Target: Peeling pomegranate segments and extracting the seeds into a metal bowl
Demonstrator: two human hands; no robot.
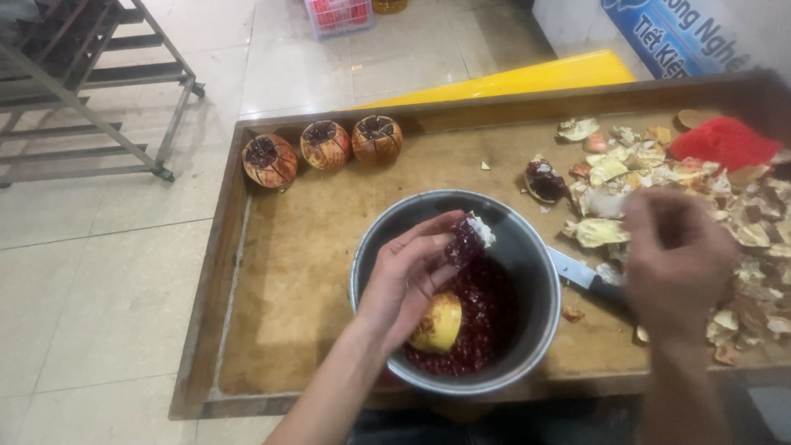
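Dark red pomegranate seeds (482,317) fill the grey metal bowl (527,247); pale yellow peel scraps (659,177) lie at two o'clock on the brown bench (305,247).

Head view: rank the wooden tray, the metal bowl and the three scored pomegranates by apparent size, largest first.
1. wooden tray
2. metal bowl
3. scored pomegranates: the three look about alike, so no ranking among them; they also lie farther from the camera.

In the upper right of the frame I see a blue sign (669,33) with white letters, on a white surface. At the top centre stands a pink plastic crate (339,15).
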